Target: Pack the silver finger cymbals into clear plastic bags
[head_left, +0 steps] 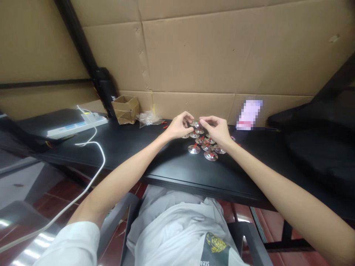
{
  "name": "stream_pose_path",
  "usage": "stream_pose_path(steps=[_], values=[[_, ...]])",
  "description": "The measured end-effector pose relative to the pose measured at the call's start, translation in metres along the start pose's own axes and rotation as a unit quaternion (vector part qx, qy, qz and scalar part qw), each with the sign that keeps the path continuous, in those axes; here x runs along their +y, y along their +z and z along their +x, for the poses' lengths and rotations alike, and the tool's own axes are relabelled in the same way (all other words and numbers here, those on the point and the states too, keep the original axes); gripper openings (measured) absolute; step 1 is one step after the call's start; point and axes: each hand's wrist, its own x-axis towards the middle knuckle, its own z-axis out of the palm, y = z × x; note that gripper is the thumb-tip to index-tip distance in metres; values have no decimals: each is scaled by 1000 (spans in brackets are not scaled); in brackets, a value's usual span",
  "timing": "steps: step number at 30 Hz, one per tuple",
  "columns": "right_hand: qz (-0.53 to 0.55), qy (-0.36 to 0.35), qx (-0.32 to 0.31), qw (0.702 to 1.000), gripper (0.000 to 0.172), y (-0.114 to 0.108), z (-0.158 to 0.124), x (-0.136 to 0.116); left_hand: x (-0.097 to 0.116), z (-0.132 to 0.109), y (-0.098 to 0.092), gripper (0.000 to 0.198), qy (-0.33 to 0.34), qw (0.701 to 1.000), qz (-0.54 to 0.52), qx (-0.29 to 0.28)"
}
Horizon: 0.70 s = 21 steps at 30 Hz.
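My left hand [180,125] is closed, its thumb and fingers curled round the left edge of a small silvery finger cymbal [196,123]. From the other side my right hand [217,128] pinches the same cymbal near a bit of red cord at its middle. Below and nearer to me, several more cymbals lie on the black table [172,162], most with red cord loops. Among them are a cymbal [193,149] at the left and another [211,157] closest to the front. My right hand partly covers the ones on the right.
At the back left stand a small open cardboard box [126,110], a clear plastic bag [149,118] and a dark bottle [107,90]. A white power strip [77,126] trails its cable [102,155]. A blurred-out phone [249,115] leans against the cardboard wall [191,55]. A black bag-like shape [318,147] lies right.
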Motion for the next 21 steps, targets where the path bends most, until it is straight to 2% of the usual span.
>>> stream_pose_path(steps=[3,7,9,11,16,21], values=[[-58,-25,-3,998,32,-9,5,-1,0,-1,-5,49,20,999,27,-6],[-175,-51,17,983,21,-25,13,-1,0,-1,-7,45,32,997,75,-18],[-259,-46,37,964,16,-34,19,4,-6,-1,-9,40,13,992,127,-9],[-308,-18,29,951,13,-42,24,14,-16,-1,-14,36,-24,982,186,-5],[-321,69,-4,945,12,-47,32,39,-49,0,-36,43,-116,953,280,-31],[-318,78,-18,945,13,-45,32,49,-60,0,-44,44,-151,924,339,-90]])
